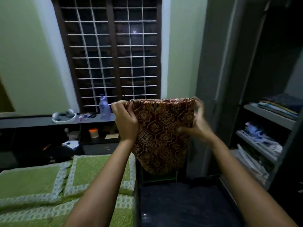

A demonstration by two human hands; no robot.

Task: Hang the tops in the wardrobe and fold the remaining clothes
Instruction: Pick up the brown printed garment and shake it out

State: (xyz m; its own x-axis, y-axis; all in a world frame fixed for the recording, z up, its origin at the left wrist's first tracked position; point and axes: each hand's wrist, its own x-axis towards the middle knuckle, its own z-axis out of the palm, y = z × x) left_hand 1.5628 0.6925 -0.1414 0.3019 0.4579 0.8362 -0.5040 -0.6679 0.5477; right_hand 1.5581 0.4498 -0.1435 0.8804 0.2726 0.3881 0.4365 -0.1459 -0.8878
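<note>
I see my left hand [126,122] and right hand [196,122] pinching the patterned cloth [161,133] midair; one loose grip could undo the fold.

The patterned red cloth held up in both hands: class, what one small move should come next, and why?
Probably bring the two hands together to fold it in half. The left hand and right hand grip the top corners of the patterned red cloth, which hangs freely in the air, already narrow, near the wardrobe shelves of folded clothes.
</note>
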